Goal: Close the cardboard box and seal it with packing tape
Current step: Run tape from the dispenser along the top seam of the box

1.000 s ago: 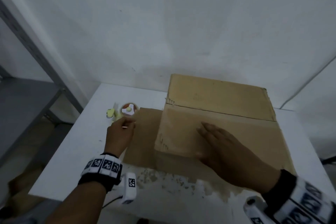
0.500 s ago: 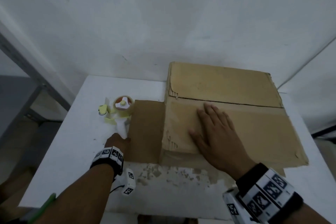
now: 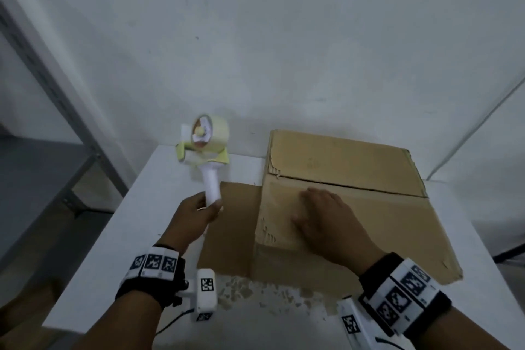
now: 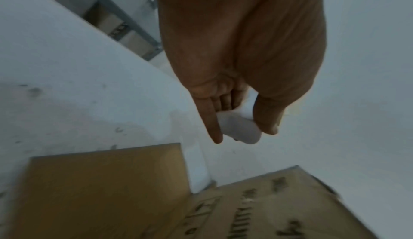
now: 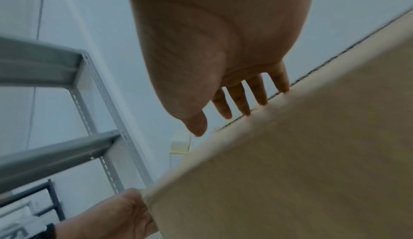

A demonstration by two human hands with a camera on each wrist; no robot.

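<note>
White surface (image 3: 147,207) w/ chipped front edge stands at a white wall, grey metal shelf rack (image 3: 56,111) to the left; print on the cardboard box (image 3: 355,179) side is too blurred to read. Box sits on the surface, top flaps down, right hand (image 3: 326,219) flat on it, fingers straight. Vs 0.5 s ago, left hand (image 3: 196,213) has lifted the tape dispenser (image 3: 208,148) off the surface, grip curled round its white handle.

The brown cardboard box (image 3: 355,193) stands on the white table (image 3: 136,221), its two top flaps folded flat and meeting at a dark seam. One side flap (image 3: 230,224) lies open on the table. The tape dispenser (image 3: 206,148), white handle and pale yellow roll, is lifted above the table, left of the box.
</note>
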